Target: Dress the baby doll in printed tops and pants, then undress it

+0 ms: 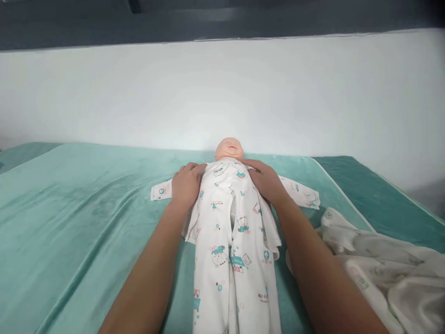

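Note:
A baby doll (228, 148) lies on its back on a teal blanket (86, 218), head pointing away from me. It is covered by a white romper (231, 232) printed with small teal animals, sleeves spread out to both sides. My left hand (186, 184) rests flat on the doll's shoulder on the left side, over the sleeve. On the opposite shoulder my right hand (266, 181) lies palm down, fingers pointing to the neck. Neither hand grips anything.
A crumpled pile of white printed cloth (382, 264) lies at the right, close to my right forearm. The blanket covers a bed with darker teal edges (378, 195). A white wall (222, 93) stands directly behind the doll's head.

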Motion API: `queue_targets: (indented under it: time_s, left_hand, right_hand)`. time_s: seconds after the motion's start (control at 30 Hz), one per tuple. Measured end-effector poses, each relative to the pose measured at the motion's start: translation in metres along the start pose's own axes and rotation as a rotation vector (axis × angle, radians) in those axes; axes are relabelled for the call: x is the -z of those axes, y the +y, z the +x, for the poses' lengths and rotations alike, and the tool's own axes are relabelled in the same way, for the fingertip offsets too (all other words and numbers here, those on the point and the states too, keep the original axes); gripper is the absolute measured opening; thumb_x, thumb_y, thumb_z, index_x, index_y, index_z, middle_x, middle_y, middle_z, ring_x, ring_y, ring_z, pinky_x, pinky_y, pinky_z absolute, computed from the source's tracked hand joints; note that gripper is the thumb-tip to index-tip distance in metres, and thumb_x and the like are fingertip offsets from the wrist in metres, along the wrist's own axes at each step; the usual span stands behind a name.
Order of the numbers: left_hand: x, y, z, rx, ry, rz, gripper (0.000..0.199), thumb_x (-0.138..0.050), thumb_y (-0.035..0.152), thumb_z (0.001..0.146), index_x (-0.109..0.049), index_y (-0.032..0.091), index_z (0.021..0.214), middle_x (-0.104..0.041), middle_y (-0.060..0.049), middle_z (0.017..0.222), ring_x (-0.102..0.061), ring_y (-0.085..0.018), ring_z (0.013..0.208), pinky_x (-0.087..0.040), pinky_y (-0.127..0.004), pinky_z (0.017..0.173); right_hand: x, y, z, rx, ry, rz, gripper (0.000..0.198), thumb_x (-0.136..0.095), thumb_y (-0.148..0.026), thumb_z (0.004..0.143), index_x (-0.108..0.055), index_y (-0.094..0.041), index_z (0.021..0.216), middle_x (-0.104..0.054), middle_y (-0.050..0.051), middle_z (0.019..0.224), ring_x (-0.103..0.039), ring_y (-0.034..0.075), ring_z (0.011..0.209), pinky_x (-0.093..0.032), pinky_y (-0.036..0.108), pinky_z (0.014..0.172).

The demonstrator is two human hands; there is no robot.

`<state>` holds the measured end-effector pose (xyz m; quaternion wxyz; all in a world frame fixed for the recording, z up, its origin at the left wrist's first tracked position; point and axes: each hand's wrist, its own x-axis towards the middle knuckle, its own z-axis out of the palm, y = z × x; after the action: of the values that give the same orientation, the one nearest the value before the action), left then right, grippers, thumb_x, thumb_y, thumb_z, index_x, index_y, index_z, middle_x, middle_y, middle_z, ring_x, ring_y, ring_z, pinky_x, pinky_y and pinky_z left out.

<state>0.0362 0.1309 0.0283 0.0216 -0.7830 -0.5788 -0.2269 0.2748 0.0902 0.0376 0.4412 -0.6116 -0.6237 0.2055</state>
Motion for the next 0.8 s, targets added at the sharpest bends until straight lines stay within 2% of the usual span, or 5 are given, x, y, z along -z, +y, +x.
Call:
queue_targets:
  time_s: [0.13, 0.33, 0.53, 0.67, 0.8]
  left_hand:
    - [0.004, -0.005, -0.002, 0.131, -0.029, 0.018, 0.047, -0.035, 0.016, 0.093, -0.068, 0.036, 0.120, -0.067, 0.001, 0.123, -0.061, -0.024, 0.111, -0.046, -0.036, 0.084]
    - [0.004, -0.010, -0.006, 0.189, -0.009, -0.001, 0.047, -0.035, 0.017, 0.093, -0.068, 0.036, 0.120, -0.068, 0.002, 0.122, -0.065, -0.024, 0.104, -0.045, -0.037, 0.084]
    - [0.004, -0.012, -0.006, 0.187, -0.013, -0.065, 0.045, -0.036, 0.019, 0.092, -0.069, 0.035, 0.120, -0.068, 0.000, 0.123, -0.065, -0.024, 0.108, -0.045, -0.039, 0.092]
    - [0.005, -0.014, -0.005, 0.205, -0.045, -0.119, 0.046, -0.035, 0.022, 0.091, -0.068, 0.033, 0.122, -0.067, 0.000, 0.127, -0.062, -0.025, 0.114, -0.042, -0.044, 0.100]
    - [0.005, -0.017, -0.007, 0.175, -0.100, -0.150, 0.048, -0.038, 0.025, 0.089, -0.062, 0.033, 0.129, -0.063, -0.001, 0.134, -0.055, -0.026, 0.124, -0.037, -0.048, 0.107]
  right_hand:
    - [0.009, 0.014, 0.003, -0.089, 0.019, -0.122, 0.057, -0.041, -0.007, 0.072, -0.073, -0.022, 0.117, -0.067, 0.002, 0.128, -0.057, 0.023, 0.124, -0.041, 0.037, 0.110]
    - [0.027, 0.036, 0.003, -0.324, 0.197, -0.303, 0.048, -0.042, -0.007, 0.072, -0.078, -0.021, 0.101, -0.074, 0.007, 0.105, -0.068, 0.027, 0.097, -0.051, 0.041, 0.091]
    - [0.016, -0.013, -0.012, 0.054, 0.367, -0.250, 0.037, -0.045, -0.016, 0.082, -0.072, -0.020, 0.107, -0.066, 0.006, 0.126, -0.057, 0.026, 0.122, -0.041, 0.043, 0.108]
    - [-0.015, -0.069, -0.012, 0.237, 0.015, -0.207, 0.036, -0.048, -0.022, 0.089, -0.065, -0.021, 0.120, -0.064, 0.005, 0.131, -0.056, 0.021, 0.123, -0.043, 0.036, 0.107]
    - [-0.054, -0.105, 0.005, 0.253, -0.306, -0.620, 0.035, -0.047, -0.023, 0.092, -0.063, -0.012, 0.121, -0.065, 0.015, 0.124, -0.056, 0.031, 0.120, -0.041, 0.046, 0.104]
